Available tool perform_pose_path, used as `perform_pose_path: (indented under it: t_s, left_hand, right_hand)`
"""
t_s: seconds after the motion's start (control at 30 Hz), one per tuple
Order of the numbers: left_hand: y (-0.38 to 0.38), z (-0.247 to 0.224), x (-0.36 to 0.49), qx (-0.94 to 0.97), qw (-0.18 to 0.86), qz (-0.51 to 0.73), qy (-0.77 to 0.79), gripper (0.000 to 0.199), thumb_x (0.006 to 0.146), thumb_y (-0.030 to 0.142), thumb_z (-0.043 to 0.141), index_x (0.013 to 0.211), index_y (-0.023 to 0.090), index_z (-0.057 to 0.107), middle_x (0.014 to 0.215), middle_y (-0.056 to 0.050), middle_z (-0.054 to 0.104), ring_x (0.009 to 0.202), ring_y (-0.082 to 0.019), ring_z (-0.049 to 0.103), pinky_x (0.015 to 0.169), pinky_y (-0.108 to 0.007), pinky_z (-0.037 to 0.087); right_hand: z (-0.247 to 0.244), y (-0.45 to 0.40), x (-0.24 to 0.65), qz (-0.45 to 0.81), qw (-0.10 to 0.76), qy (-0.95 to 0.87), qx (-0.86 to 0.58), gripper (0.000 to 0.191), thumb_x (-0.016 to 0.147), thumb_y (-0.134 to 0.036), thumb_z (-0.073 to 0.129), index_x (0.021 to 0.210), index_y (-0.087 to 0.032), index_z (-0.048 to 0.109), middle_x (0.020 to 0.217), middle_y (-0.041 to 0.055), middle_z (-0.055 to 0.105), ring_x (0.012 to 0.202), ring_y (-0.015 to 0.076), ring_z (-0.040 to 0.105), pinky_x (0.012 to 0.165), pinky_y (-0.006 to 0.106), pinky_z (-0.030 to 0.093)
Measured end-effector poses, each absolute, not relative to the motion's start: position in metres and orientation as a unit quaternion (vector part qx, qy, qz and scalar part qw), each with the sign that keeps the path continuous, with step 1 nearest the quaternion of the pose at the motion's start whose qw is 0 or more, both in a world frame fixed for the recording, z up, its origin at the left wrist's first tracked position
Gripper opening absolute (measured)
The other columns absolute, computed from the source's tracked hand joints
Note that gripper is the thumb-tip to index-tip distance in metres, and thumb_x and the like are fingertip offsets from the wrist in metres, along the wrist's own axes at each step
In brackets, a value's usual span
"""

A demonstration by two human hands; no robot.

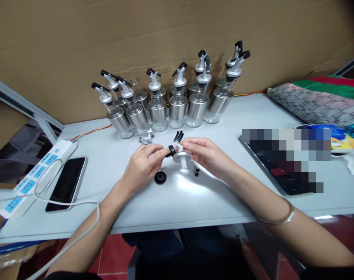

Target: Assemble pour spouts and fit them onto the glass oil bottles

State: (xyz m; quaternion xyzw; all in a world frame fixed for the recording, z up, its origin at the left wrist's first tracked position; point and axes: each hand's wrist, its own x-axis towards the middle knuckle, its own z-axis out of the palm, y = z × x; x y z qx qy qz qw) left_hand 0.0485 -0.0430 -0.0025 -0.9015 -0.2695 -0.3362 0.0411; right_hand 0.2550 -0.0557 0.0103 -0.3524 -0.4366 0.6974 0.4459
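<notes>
Between the left hand and the right hand, just above the table, is one silvery spout piece. The right hand pinches it narrowly; the left closes on one black fitting beside it. Under the left hand's fingers lies one black disc; left of the right hand's palm, two small black plugs. Just beyond both hands are slender black levers, seemingly two, and beyond the left, silvery loose parts, too jumbled to count. Farther beyond the hands stand glass bottles in steel sleeves, six in front and more behind, partly hidden; nine carry black-levered spouts. Sleeves hide much of the insides, so their contents cannot be told. Left of the left hand lie one phone and one power strip; right of the right hand, one dark panel, partly blurred.
</notes>
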Motion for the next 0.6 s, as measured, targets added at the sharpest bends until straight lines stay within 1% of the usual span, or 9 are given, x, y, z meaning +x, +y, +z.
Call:
perform_pose_path:
  t_s: [0.17,0.4,0.5,0.6]
  left_hand:
    - [-0.0433,-0.0018,0.0484,-0.912,0.02,-0.324,-0.25,0.02,0.09,0.009,0.049,0.106,0.018,0.055,0.093,-0.006,0.067,0.08,-0.015,0.063,0.071,-0.026,0.049]
    - [-0.0442,-0.0027,0.05,-0.906,0.01,-0.358,-0.226,0.015,0.09,0.009,0.05,0.102,0.016,0.056,0.095,-0.006,0.072,0.084,-0.014,0.067,0.074,-0.026,0.049]
    - [-0.0447,-0.0026,0.0503,-0.901,0.027,-0.371,-0.222,0.012,0.089,0.011,0.054,0.1,0.016,0.057,0.092,-0.006,0.073,0.08,-0.014,0.068,0.074,-0.028,0.048]
    - [-0.0454,-0.0019,0.0507,-0.895,0.04,-0.383,-0.224,0.013,0.087,0.011,0.056,0.099,0.017,0.056,0.09,-0.006,0.073,0.077,-0.014,0.069,0.074,-0.03,0.046]
  right_hand:
    - [0.0148,-0.0566,0.2547,0.705,0.452,-0.409,-0.362,0.024,0.069,-0.039,0.073,0.07,-0.016,0.065,0.067,-0.0007,0.06,0.061,0.0107,0.057,0.062,0.025,0.05]
    - [0.0148,-0.0571,0.2532,0.688,0.46,-0.421,-0.371,0.03,0.067,-0.044,0.075,0.068,-0.016,0.062,0.063,-0.0017,0.058,0.057,0.0109,0.059,0.058,0.024,0.051]
    - [0.012,-0.0553,0.2545,0.643,0.508,-0.426,-0.383,0.029,0.07,-0.045,0.072,0.07,-0.017,0.062,0.066,-0.0018,0.061,0.055,0.0101,0.061,0.057,0.023,0.049]
    - [0.0097,-0.0526,0.2572,0.561,0.572,-0.432,-0.414,0.027,0.074,-0.043,0.069,0.071,-0.017,0.062,0.068,-0.0021,0.062,0.056,0.0088,0.06,0.059,0.022,0.048]
